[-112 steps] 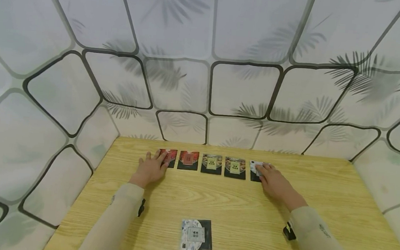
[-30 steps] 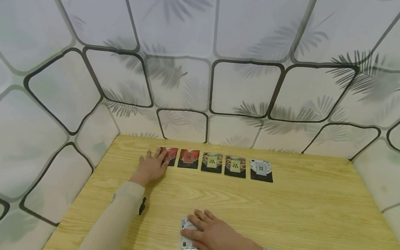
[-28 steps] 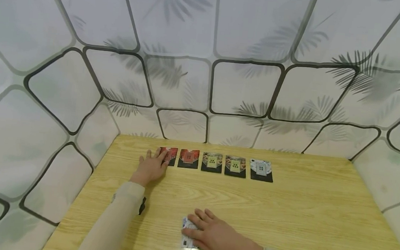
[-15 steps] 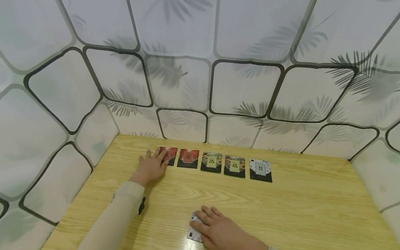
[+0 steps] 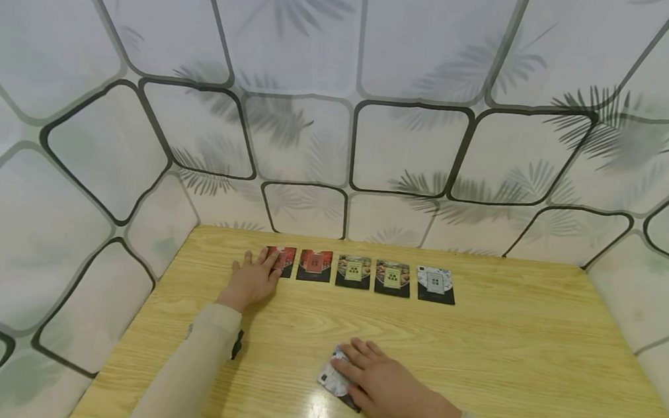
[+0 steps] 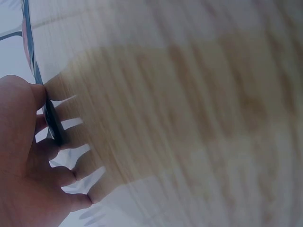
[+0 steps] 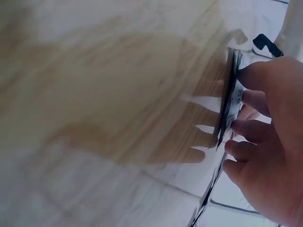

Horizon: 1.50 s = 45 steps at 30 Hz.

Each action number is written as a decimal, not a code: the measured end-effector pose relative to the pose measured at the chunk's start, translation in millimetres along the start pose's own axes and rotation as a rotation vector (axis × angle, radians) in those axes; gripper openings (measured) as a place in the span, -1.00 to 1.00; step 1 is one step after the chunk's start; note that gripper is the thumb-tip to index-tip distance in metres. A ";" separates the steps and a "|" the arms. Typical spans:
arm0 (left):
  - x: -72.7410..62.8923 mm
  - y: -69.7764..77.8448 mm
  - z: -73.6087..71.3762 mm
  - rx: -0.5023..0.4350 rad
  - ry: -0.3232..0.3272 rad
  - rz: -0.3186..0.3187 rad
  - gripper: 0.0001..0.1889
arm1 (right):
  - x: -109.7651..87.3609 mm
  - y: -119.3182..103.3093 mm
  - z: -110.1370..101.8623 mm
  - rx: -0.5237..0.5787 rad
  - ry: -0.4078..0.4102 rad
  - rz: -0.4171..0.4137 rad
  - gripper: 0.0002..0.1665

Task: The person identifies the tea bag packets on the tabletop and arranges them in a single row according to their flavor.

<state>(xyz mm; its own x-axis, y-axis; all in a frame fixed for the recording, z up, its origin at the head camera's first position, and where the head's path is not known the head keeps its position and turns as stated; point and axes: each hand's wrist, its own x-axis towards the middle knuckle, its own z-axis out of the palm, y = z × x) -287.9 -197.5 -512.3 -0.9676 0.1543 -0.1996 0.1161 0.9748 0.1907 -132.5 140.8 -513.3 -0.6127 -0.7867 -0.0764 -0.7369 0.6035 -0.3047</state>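
Note:
In the head view my left hand (image 5: 251,285) lies with spread fingers at the row's left end, partly over a red-and-black flat square packet (image 5: 287,266). The left wrist view shows this packet's thin dark edge (image 6: 55,124) under the fingertips of the left hand (image 6: 28,161). Nearer me, my right hand (image 5: 382,382) rests fairly flat on a white-and-black packet (image 5: 333,380), covering much of it. That packet sits turned at an angle on the table. Fingertips of the right hand (image 7: 265,137) touch the packet's printed face (image 7: 233,97) in the right wrist view.
The row continues rightward with another red packet (image 5: 314,266), two yellow-labelled packets (image 5: 354,272) and a white-and-black packet (image 5: 437,284). They lie side by side near the back edge of the wooden table (image 5: 515,331). A patterned wall covering (image 5: 411,156) rises behind.
My right hand has left the row's right-end packet for the near white-and-black one. It has slid this packet slightly away and rightward, turning it clockwise. The left hand has stayed put.

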 end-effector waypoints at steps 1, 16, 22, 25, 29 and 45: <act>0.1 -0.1 0.2 -0.001 0.000 0.000 -0.36 | -1.1 1.2 -0.3 0.009 -0.006 0.018 -0.37; -2.9 1.9 -2.1 0.005 -0.008 -0.002 -0.35 | -18.2 20.7 -1.6 -0.011 0.093 0.171 -0.35; -2.9 1.9 -1.2 -0.003 -0.004 0.002 -0.35 | -20.9 24.2 -2.4 -0.014 0.099 0.194 -0.35; -2.2 1.6 -0.6 -0.008 0.001 0.004 -0.36 | -21.5 25.9 -3.1 -0.006 0.095 0.206 -0.35; -1.2 1.4 -0.4 -0.007 -0.007 0.002 -0.35 | -23.2 28.4 -4.6 0.006 0.098 0.221 -0.34; -2.7 1.7 -1.1 -0.005 0.006 0.011 -0.35 | -38.4 35.9 -13.4 0.023 0.125 0.262 -0.36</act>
<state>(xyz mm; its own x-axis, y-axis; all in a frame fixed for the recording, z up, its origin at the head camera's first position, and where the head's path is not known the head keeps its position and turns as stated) -285.3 -196.5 -510.3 -0.9677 0.1640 -0.1916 0.1257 0.9722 0.1976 -139.3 194.5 -508.5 -0.8128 -0.5812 -0.0385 -0.5429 0.7799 -0.3113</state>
